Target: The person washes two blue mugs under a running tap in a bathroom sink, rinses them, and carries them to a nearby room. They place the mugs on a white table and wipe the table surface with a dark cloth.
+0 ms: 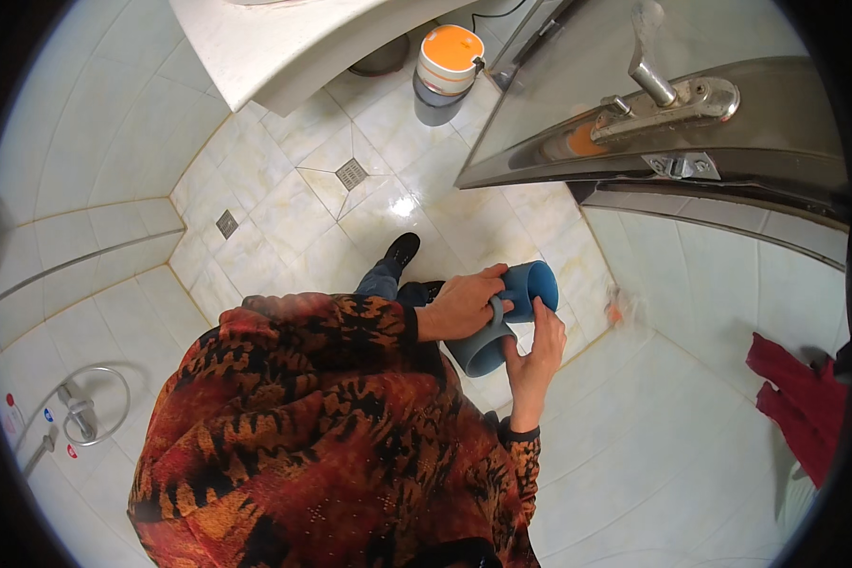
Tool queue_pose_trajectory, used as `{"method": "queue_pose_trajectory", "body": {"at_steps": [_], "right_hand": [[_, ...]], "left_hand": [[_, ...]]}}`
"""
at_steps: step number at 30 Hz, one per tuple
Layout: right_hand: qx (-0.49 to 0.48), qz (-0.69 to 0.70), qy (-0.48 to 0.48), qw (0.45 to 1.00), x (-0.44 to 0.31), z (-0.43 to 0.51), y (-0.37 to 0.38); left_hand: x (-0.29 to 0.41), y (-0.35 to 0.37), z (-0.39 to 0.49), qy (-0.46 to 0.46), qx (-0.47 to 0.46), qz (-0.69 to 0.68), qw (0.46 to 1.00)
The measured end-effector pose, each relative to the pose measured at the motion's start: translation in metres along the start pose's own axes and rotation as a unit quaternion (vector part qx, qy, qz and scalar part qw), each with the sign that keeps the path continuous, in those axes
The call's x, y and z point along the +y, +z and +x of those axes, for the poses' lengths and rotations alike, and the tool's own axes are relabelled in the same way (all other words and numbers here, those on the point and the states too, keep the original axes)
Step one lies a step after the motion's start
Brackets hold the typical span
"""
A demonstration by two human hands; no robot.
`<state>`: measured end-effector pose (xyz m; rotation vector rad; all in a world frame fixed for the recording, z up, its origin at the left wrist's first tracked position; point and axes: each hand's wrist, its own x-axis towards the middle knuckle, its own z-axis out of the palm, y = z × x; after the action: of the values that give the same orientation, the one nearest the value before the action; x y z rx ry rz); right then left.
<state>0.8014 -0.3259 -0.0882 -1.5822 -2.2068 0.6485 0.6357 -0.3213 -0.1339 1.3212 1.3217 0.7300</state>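
Two mugs are held side by side in front of my body. The blue mug (525,294) lies on its side, its opening turned to the right. Below and left of it, the grey-blue mug (477,348) tilts with its mouth towards the lower right. My left hand (463,304) is closed around the handle area of both mugs, its fingers partly hidden. My right hand (538,344) reaches up from below, a finger at the blue mug's rim and the thumb at the grey-blue mug's rim. Whether either mug holds anything cannot be seen.
A glass door with a metal handle (653,85) stands at upper right. A white basin counter (220,42) juts in at the top, near an orange-lidded container (453,50). Floor drains (351,174) lie ahead. Red cloth (799,397) hangs at right; a shower mixer (78,408) is at left.
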Motion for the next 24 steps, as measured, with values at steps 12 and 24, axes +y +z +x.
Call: {"method": "queue_pose_trajectory", "body": {"at_steps": [12,24], "right_hand": [[-0.02,0.019,0.065,0.997,0.016,-0.006,0.012],[-0.034,-0.018,0.076,0.996,0.019,-0.006,0.02]], "left_hand": [[-0.001,0.003,0.004,0.013,-0.012,0.034,0.999],[-0.002,0.007,0.008,0.011,-0.012,0.038,0.999]]}}
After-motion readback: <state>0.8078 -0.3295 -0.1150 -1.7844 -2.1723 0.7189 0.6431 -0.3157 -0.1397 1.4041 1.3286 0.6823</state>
